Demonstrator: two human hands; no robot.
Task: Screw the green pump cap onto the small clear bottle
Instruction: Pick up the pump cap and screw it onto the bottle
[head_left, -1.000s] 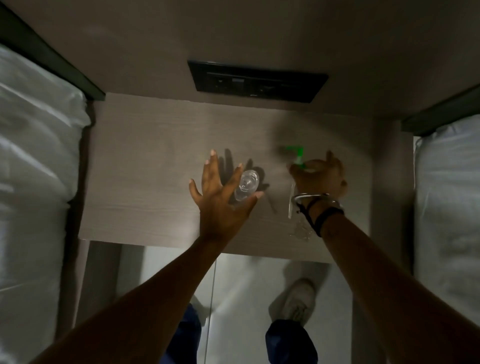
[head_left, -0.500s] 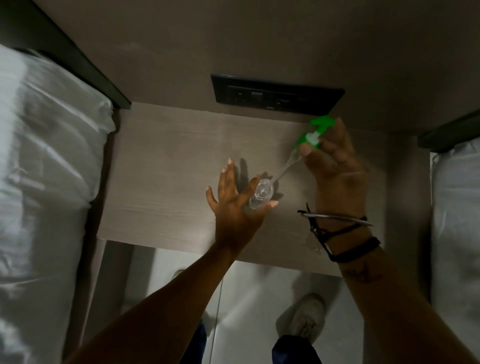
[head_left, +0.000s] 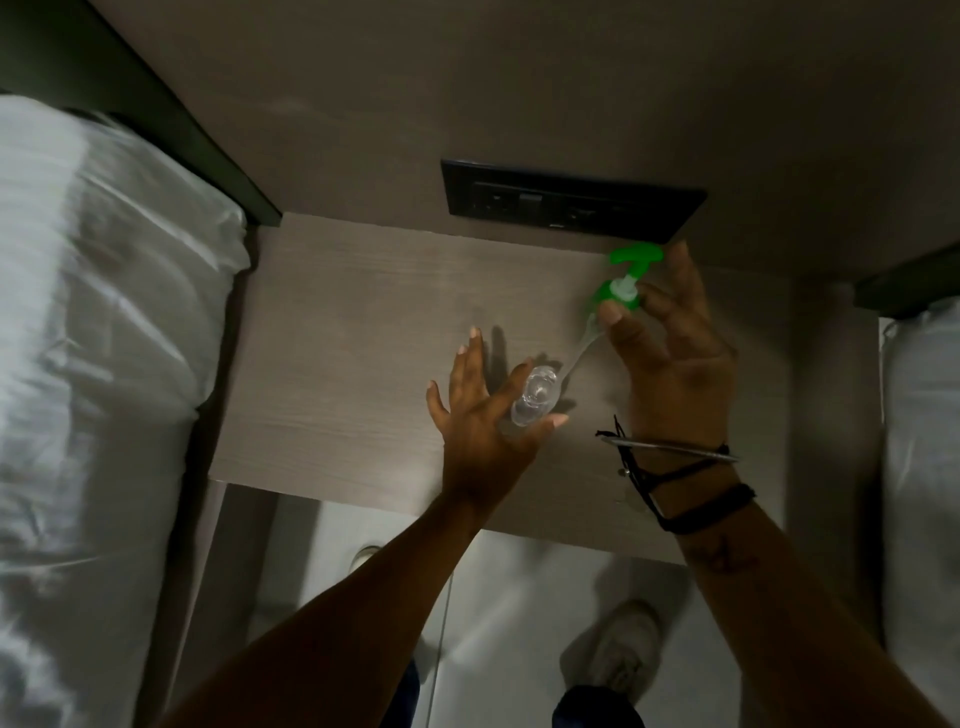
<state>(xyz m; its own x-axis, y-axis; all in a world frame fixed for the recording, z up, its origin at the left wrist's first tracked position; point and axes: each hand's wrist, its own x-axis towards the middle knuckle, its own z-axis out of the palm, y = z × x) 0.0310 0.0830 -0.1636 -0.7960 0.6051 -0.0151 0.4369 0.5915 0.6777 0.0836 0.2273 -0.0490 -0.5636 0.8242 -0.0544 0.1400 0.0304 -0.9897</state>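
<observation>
Fingers of the right hand are pinched around the collar of the green pump cap, which is held raised over the far right part of the bedside table, near the dark socket panel. Its clear dip tube slants down into the mouth of the small clear bottle. That bottle is gripped between thumb and forefinger of the left hand, the other fingers being spread, over the middle of the surface.
</observation>
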